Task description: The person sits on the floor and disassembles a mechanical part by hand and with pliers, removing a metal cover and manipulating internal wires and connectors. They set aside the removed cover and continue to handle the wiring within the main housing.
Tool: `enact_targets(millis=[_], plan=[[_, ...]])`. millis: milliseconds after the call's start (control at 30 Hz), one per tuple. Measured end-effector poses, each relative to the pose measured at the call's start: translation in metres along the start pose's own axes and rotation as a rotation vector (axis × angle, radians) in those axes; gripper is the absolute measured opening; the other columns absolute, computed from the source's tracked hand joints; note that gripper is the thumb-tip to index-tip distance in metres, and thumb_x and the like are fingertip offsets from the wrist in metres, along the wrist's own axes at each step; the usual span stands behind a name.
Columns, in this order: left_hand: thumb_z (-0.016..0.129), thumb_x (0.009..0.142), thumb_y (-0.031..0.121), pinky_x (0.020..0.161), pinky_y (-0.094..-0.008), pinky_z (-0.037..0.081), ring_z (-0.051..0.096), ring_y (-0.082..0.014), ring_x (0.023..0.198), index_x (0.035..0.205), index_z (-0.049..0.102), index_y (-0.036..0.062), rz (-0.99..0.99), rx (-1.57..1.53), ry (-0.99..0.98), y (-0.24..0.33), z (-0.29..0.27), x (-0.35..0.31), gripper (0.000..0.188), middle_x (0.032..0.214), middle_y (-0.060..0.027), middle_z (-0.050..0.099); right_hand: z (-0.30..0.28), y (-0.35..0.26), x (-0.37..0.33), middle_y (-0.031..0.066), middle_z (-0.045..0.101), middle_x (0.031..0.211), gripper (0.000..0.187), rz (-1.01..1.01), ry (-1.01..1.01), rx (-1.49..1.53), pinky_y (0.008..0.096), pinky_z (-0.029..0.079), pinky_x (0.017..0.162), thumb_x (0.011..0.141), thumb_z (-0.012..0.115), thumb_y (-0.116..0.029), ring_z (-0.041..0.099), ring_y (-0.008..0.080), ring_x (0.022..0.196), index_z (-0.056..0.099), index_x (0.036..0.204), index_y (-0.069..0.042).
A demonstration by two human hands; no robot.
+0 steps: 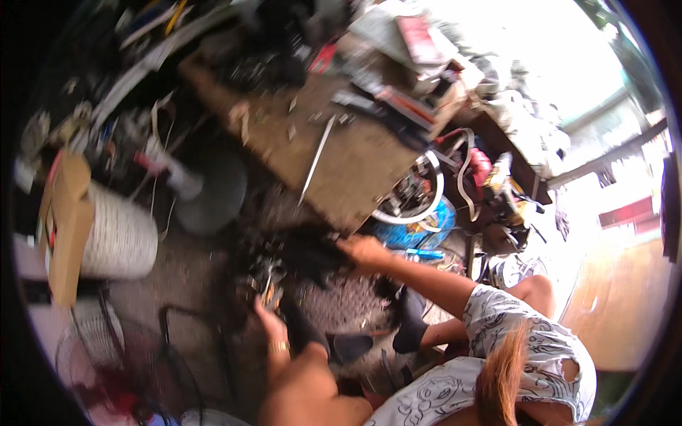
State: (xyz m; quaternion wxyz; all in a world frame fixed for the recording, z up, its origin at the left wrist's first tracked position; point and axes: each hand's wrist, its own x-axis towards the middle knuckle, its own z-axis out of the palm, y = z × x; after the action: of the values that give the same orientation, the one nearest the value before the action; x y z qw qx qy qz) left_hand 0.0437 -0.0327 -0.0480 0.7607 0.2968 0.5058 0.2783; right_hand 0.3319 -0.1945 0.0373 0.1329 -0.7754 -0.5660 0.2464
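Note:
My right hand (364,254) reaches in below the wooden table's near corner, its fingers closed at the edge of a dark black object (310,255). Blur hides that object's kind. My left hand (270,321), with a gold-coloured band at the wrist, is low, beside small shiny metal pieces (268,275). Its fingers are smeared and partly lost against the dark floor, so whether it grips any of them does not show. Dark footwear (410,323) is on my feet near both hands.
A worn wooden table (348,174) carries a thin metal rod (317,160) and tools. Beside it are a white round basin (437,186) of metal parts and a blue plastic bag (419,231). Leftward stand a white ribbed container (121,238), a cardboard piece (69,227) and a fan (106,355).

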Motion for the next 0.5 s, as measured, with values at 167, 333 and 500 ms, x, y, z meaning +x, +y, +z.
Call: enact_targets(millis=[167,333,500], plan=[[0.064,0.09,0.04,0.114,-0.0398,0.032,0.035,-0.0318,0.14,0.153,0.017,-0.0013,0.397,0.325,0.22,0.006,-0.003,0.005,0.089,0.157,-0.02,0.025,0.02,0.013,0.012,0.0259,0.055,0.127,0.084,-0.074,-0.082,0.129,0.0476,0.052,0.09,0.07,0.076,-0.043,0.061,0.0422,0.107,0.045,0.135,0.001],[0.066,0.089,0.04,0.111,-0.0423,0.037,0.038,-0.0318,0.138,0.154,0.017,0.0011,0.343,0.193,0.298,0.009,0.03,-0.011,0.091,0.155,-0.0214,0.028,0.019,0.023,0.019,0.0289,0.054,0.129,0.089,-0.057,-0.163,0.17,0.0463,0.05,0.093,0.072,0.075,-0.045,0.06,0.0416,0.109,0.041,0.139,0.002],[0.067,0.089,0.038,0.113,-0.0419,0.034,0.039,-0.031,0.137,0.153,0.019,-0.0015,0.361,0.089,0.333,-0.009,0.022,-0.007,0.09,0.154,-0.0224,0.03,0.041,0.022,0.02,0.0285,0.049,0.135,0.085,-0.06,-0.053,0.072,0.0487,0.048,0.097,0.072,0.075,-0.047,0.053,0.0447,0.119,0.046,0.138,-0.002]])
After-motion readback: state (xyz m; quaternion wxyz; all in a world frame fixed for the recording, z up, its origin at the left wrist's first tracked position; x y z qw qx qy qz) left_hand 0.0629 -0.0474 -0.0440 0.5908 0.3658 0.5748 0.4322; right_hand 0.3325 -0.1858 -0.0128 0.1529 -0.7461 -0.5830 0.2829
